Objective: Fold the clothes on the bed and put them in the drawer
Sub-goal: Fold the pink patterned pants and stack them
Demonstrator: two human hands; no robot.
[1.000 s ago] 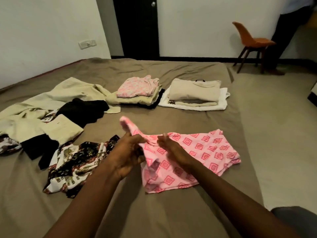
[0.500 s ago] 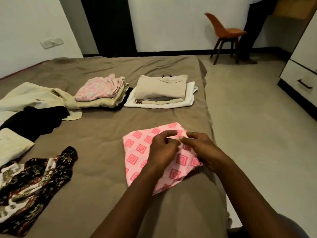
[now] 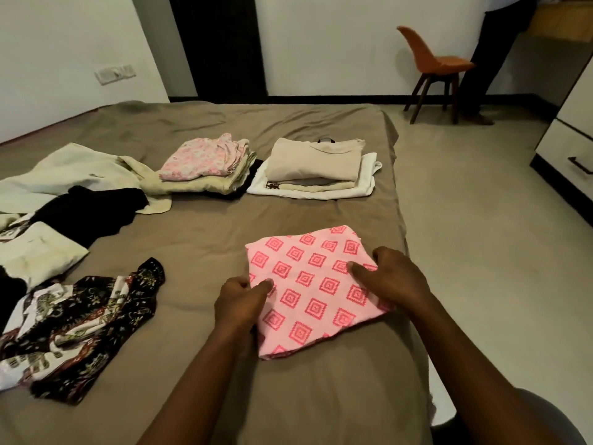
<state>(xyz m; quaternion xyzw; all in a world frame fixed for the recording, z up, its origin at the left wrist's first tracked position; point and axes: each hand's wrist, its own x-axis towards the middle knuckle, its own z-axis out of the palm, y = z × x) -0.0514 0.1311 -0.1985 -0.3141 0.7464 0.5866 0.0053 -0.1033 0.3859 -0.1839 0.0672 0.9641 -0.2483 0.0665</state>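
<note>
The left hand [image 3: 240, 303] pinches the left edge of the folded pink garment [image 3: 316, 285]. The right hand [image 3: 390, 277] curls over its right edge, likely to square or lift it. It lies on the bed [image 3: 199, 232], before the folded stacks [image 3: 317, 168]; the drawer [image 3: 574, 155] stands well apart.

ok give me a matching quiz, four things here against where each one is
1 diamond cloth
2 beige top
3 chair
4 black cloth

A beyond the bed, back right
B held by left hand and right hand
C topping the right pile
D left side, unfolded

Pairs: 1-B, 2-C, 3-A, 4-D
</note>
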